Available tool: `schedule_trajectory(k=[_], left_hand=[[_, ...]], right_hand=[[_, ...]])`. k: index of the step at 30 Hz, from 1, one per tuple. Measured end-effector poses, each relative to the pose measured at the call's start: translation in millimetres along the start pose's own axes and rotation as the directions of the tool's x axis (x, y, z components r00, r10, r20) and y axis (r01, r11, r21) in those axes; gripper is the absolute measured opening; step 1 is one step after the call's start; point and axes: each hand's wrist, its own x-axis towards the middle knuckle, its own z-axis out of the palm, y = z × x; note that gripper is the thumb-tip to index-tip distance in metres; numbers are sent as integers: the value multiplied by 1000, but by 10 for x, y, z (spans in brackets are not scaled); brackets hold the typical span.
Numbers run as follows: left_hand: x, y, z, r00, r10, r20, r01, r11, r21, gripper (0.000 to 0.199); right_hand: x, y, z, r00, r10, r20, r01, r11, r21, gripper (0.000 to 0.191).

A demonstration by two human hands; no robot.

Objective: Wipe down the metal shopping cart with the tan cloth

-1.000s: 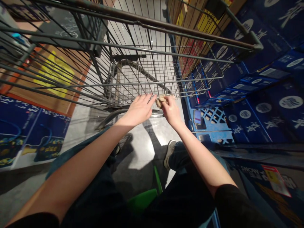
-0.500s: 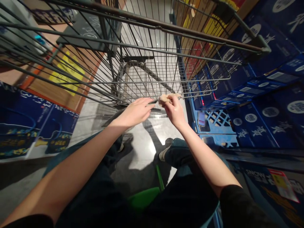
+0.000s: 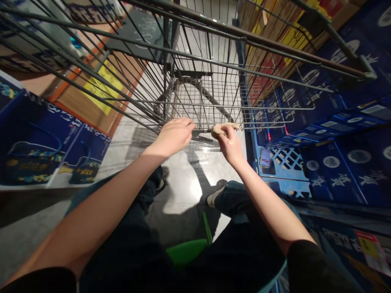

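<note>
We stretch both bare forearms forward to the centre of the frame. Our right hand (image 3: 230, 143) has its fingers clamped on a crumpled, beige cloth (image 3: 218, 130) at the thin lower wires of the metal cart (image 3: 244, 39). Our left hand (image 3: 176, 136), palm down, extends its fingers, unclenched, left of the cloth.

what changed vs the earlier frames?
The left hand moved left along the cart, widening its gap from the cloth. The cart and blue boxes shifted right in view, likely from camera motion. Nothing visibly grabbed or released. Unchanged: the right hand holds the cloth.
</note>
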Motion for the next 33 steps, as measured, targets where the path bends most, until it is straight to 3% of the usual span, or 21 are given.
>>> schedule_trajectory(k=[5, 12, 16, 18, 22, 24, 26, 30, 33], left_hand=[[-1, 48, 48, 997, 13, 74, -13, 1000, -3, 49], [22, 95, -28, 992, 13, 127, -14, 1000, 7, 48], [28, 83, -30, 993, 14, 116, -14, 1000, 2, 48], [30, 77, -32, 994, 20, 109, -21, 1000, 6, 47], [42, 107, -74, 992, 15, 125, -18, 1000, 17, 45], [50, 131, -99, 992, -1, 130, -1, 1000, 11, 45], [53, 143, -111, 991, -16, 136, 15, 1000, 13, 45], [38, 119, -95, 987, -20, 162, 16, 1000, 23, 45], [17, 91, -76, 986, -6, 169, 3, 1000, 19, 46]], right_hand=[[-14, 0, 139, 986, 36, 164, -16, 992, -121, 28], [33, -82, 96, 995, 7, 100, -4, 999, -35, 31], [36, -109, 183, 934, 138, 331, -105, 988, -114, 28], [23, -161, 215, 911, 146, 387, -106, 987, -124, 26], [42, -301, 174, 980, 6, 200, -9, 1000, 15, 28], [81, -349, 151, 994, 8, 112, -15, 998, 62, 33], [116, -375, 171, 990, 46, 135, -53, 997, 50, 35], [135, -425, 313, 939, 90, 331, -72, 995, -68, 32], [147, -486, 380, 943, 37, 332, -20, 998, -53, 30]])
